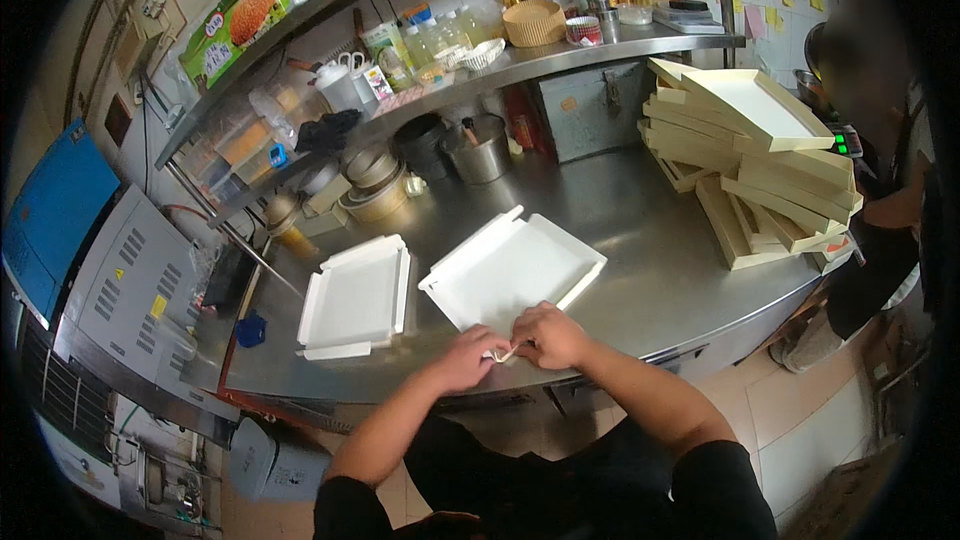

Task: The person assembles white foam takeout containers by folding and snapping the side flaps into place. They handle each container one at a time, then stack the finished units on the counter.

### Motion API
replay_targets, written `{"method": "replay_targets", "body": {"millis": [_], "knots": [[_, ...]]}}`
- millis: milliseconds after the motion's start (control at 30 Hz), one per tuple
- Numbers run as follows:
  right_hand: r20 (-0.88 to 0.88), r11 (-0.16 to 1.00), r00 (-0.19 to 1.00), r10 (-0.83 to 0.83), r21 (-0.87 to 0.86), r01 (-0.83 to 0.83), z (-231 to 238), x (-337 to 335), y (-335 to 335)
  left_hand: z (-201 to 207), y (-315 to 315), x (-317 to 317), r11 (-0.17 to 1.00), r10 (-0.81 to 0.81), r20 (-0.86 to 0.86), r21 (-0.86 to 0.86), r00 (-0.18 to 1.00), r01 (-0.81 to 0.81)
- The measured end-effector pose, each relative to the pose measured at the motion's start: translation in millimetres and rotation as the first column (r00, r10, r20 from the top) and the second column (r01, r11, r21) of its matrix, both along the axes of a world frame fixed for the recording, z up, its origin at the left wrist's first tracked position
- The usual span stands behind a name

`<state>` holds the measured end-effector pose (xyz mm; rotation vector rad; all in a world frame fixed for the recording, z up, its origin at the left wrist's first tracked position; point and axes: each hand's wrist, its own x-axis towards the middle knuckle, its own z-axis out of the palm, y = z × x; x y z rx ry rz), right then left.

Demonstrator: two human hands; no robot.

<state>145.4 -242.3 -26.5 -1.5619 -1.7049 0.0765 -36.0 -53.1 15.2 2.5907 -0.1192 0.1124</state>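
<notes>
A white cardboard tray (515,270), its side walls partly raised, lies on the steel counter in front of me. My left hand (466,358) is closed at the tray's near corner, fingers on a folded flap. Right beside it, my right hand (550,337) pinches the same corner, knuckles up. The fingertips almost meet around the flap and partly hide it. Left of this tray lies a second white cardboard tray (355,298), flatter, with loose flaps at its corners; neither hand touches it.
Folded cardboard trays (770,165) are piled at the right of the steel counter (640,290). A person (890,170) stands beyond them. Pots (478,150) and a grey metal box (592,112) line the back under a crowded shelf (640,43). A grey bin (275,460) stands below left.
</notes>
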Motion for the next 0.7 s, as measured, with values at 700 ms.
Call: {"method": "replay_targets", "body": {"millis": [700], "knots": [[0.152,0.992,0.987,0.047,-0.121,-0.029,13,-6,-2,-30,18,-6,0.994,-0.08,0.196,0.087,0.977,0.064]]}}
